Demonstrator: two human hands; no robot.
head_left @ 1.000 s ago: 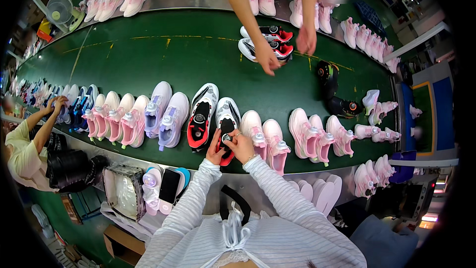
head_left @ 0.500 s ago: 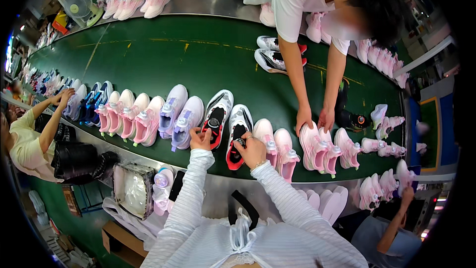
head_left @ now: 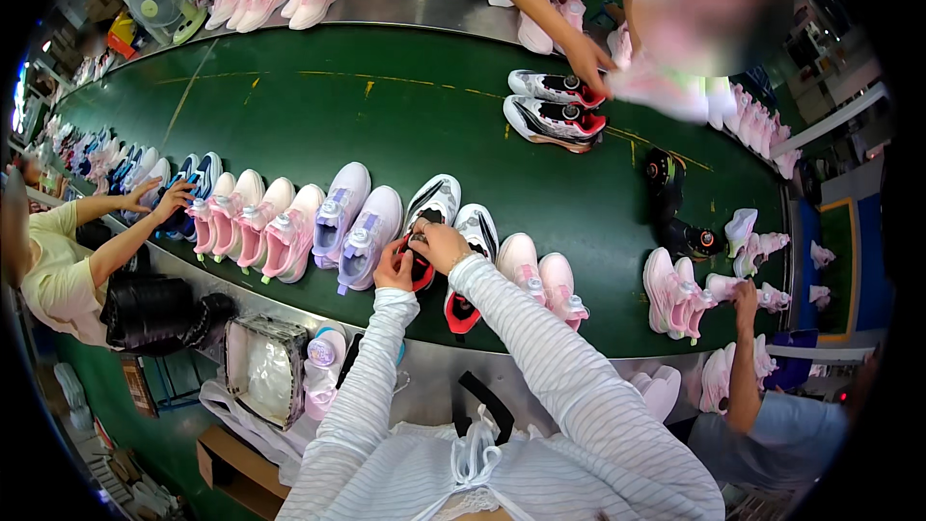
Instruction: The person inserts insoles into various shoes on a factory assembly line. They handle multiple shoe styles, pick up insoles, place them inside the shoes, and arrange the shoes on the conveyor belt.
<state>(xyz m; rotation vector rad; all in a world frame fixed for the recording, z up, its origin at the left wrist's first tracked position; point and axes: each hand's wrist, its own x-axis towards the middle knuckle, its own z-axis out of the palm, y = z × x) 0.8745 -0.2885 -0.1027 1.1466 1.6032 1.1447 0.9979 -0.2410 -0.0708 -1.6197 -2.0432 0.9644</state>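
A white sneaker [head_left: 439, 195] with black and red trim stands on the green conveyor belt in front of me. Both my hands are on its opening. The fingers of my left hand [head_left: 394, 266] close on its left collar edge. My right hand [head_left: 440, 247] grips around the tongue and dial area, so the dial itself is hidden. The matching sneaker [head_left: 476, 230] stands just to the right, its red lining partly behind my right sleeve. Lavender sneakers [head_left: 383, 217] are directly left of my left hand; a pink-and-white pair [head_left: 521, 260] stands to the right.
Pink sneakers [head_left: 289, 222] line the belt [head_left: 318, 96] leftward. Across it, a co-worker's hand [head_left: 588, 63] is near another white-and-black pair [head_left: 555, 121]. Black shoes [head_left: 666, 178] lie at right. A plastic-lined tray [head_left: 262, 367] sits by the near edge. Other workers' hands [head_left: 174, 198] reach in from left and right.
My right hand has left the right-hand sneaker and moved left onto the left-hand one, joining my left hand. The co-worker opposite has drawn back, and a pink pair is gone from the belt there.
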